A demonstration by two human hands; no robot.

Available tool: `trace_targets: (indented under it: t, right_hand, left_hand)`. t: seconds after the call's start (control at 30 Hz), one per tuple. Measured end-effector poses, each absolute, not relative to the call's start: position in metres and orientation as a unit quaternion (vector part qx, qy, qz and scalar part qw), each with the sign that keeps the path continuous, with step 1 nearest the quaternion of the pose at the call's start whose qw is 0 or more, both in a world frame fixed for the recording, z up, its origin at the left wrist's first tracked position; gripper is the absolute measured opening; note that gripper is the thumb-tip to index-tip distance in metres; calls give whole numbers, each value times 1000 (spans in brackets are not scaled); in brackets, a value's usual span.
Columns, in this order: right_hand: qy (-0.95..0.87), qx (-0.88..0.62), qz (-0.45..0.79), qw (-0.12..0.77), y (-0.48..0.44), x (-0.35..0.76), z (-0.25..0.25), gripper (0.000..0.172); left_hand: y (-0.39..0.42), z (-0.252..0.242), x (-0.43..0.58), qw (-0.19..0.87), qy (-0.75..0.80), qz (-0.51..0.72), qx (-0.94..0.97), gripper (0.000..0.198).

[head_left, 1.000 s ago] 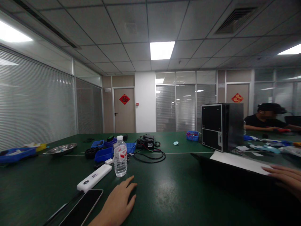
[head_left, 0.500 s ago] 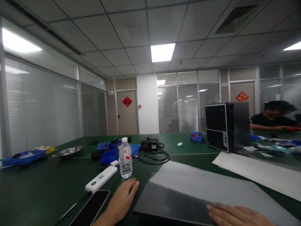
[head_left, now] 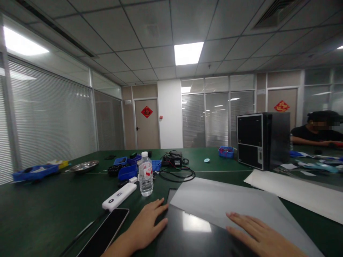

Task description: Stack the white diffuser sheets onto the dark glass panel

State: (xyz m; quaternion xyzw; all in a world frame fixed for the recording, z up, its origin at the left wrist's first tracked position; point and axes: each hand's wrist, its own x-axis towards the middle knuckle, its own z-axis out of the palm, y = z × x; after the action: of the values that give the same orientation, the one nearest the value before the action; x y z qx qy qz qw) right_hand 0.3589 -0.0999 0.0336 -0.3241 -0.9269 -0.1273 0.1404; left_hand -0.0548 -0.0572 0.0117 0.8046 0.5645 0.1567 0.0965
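Note:
A flat, glossy dark panel [head_left: 184, 241] lies before me at the front of the table, with a ceiling light reflected in it. Over its far part rests a large white sheet [head_left: 227, 198]. My left hand [head_left: 147, 223], open with fingers somewhat spread, is at the panel's left edge; whether it presses on the panel I cannot tell. On the right, my right hand [head_left: 259, 233] is open with outstretched fingers, over the border between panel and sheet. A dark-screened phone [head_left: 105, 233] lies left of my left hand, and a water bottle [head_left: 146, 175] stands beyond it.
A white device [head_left: 119, 197] with a cable lies near the phone. Blue bins [head_left: 128, 172], a black adapter with cables [head_left: 173, 160] and a metal dish [head_left: 84, 166] sit farther back. At right are a computer case [head_left: 250, 141], another white sheet [head_left: 292, 192] and a seated person [head_left: 318, 130].
My left hand has moved to the panel's left edge and its fingers have spread. My right hand's fingers have spread too. The panel now reflects the ceiling light, and the view has shifted slightly.

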Motion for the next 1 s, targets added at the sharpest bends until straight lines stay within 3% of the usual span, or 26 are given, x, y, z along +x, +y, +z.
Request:
trace_targets:
  t: [0.07, 0.2, 0.37, 0.63, 1.0]
  right_hand:
    - [-909, -401, -50, 103, -97, 365, 29, 72]
    - [-875, -481, 29, 57, -83, 387, 9, 68]
    - [-801, -584, -7, 128, -54, 438, -26, 69]
    - [-697, -704, -28, 132, -15, 517, -46, 88]
    - [-723, -678, -99, 92, -19, 515, -24, 58]
  left_hand:
    - [-59, 13, -53, 92, 570, 150, 803, 57]
    - [-61, 15, -52, 97, 575, 131, 802, 56]
    - [-60, 17, -50, 99, 574, 124, 803, 52]
    - [-60, 18, -47, 91, 589, 123, 793, 51]
    - [-49, 12, -49, 66, 596, 118, 792, 51]
